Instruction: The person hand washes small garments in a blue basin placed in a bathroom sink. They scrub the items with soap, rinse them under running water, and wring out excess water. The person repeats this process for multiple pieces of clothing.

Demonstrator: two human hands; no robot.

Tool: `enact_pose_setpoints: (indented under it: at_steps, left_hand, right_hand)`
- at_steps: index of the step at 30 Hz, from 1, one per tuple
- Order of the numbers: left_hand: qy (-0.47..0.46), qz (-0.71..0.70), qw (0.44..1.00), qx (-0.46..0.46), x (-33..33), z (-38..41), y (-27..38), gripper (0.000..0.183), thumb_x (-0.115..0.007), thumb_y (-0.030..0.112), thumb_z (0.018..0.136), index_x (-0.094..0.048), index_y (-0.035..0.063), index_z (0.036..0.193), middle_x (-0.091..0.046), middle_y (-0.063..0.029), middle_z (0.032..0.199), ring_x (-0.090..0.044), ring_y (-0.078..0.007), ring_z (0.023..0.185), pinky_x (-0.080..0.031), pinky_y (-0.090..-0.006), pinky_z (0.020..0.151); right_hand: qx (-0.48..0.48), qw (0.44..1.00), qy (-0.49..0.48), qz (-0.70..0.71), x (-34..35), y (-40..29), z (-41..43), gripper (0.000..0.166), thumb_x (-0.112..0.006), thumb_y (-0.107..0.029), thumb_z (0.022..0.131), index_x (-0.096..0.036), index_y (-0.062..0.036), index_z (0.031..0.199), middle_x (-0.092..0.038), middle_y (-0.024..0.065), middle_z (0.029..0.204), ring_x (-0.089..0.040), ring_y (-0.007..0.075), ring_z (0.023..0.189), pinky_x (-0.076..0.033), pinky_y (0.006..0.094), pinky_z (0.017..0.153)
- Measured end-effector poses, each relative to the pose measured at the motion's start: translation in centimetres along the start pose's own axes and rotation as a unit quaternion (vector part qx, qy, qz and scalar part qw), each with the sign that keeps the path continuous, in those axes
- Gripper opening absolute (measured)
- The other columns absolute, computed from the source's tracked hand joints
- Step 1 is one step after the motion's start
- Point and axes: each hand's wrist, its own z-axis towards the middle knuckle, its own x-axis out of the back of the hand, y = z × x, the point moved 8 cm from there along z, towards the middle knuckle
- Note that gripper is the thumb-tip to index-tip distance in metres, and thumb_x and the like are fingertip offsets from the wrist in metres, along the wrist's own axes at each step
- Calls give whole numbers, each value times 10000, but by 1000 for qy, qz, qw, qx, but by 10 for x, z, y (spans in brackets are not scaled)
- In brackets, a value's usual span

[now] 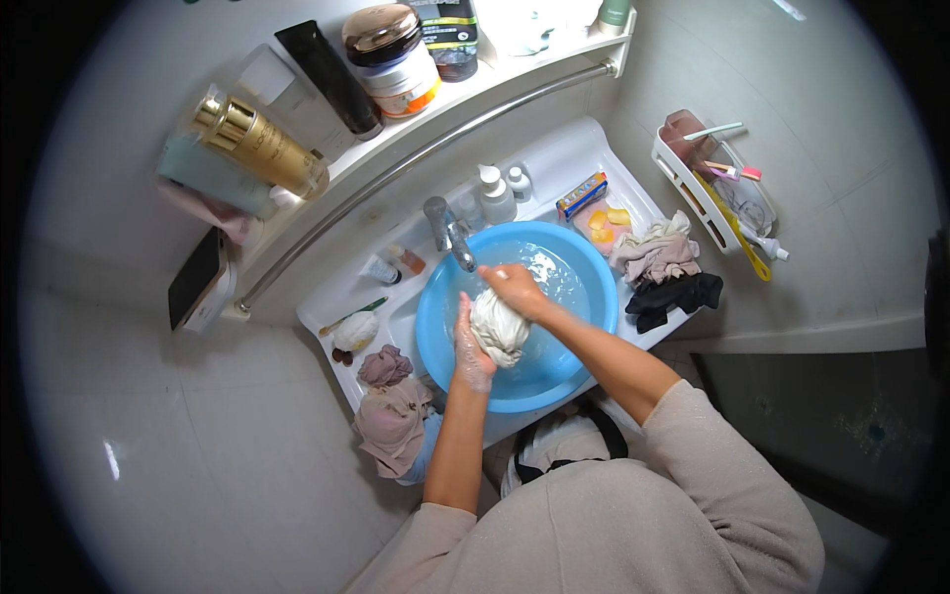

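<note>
A bunched wet white cloth [499,327] is held over a round blue plastic basin [428,330] with water in it. My left hand [472,345] supports the cloth from its left side and underneath, with suds on the wrist. From above and to the right, my right hand [516,288] grips its upper part, the thumb near the spout. The chrome faucet [447,232] reaches over the basin's far rim. The basin sits in a white washbasin [586,145]. Whether the faucet runs is hard to tell.
On the right ledge lie yellow soap pieces [603,223], damp pale clothes [659,252] and black cloth [672,297]. Pinkish garments [393,423] hang at the left corner. Pump bottle [496,194] stands behind. A metal rail [430,178] runs below the bottle shelf; a toothbrush caddy [694,193] hangs right.
</note>
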Motion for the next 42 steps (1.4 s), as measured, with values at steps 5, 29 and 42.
enact_pose_setpoints:
  at_steps: [5, 29, 42]
  left_hand:
    - [-36, 220, 975, -6, 36, -6, 10, 524, -627, 274, 794, -436, 14, 1207, -574, -114, 1053, -589, -213, 911, -490, -342, 782]
    - [-224, -23, 970, -91, 33, 51, 9, 343, -429, 453, 873, -522, 132, 795, -574, -31, 790, -561, -168, 749, -468, -353, 632]
    - [-358, -42, 931, -59, 34, 53, 19, 324, -396, 403, 901, -509, 100, 884, -565, -71, 932, -561, -193, 861, -465, -378, 752]
  right_hand:
    - [-138, 868, -154, 451, 17, 6, -9, 305, -610, -297, 817, -565, -44, 982, -589, 38, 809, -590, 158, 806, -472, 291, 735]
    - [407, 896, 74, -161, -17, -95, -100, 266, -604, -260, 743, -531, -92, 549, -537, 83, 561, -545, 265, 497, -413, 373, 441]
    - [494, 852, 118, -127, -23, -96, -111, 268, -591, -247, 736, -565, -116, 503, -552, 100, 516, -548, 270, 443, -433, 370, 433]
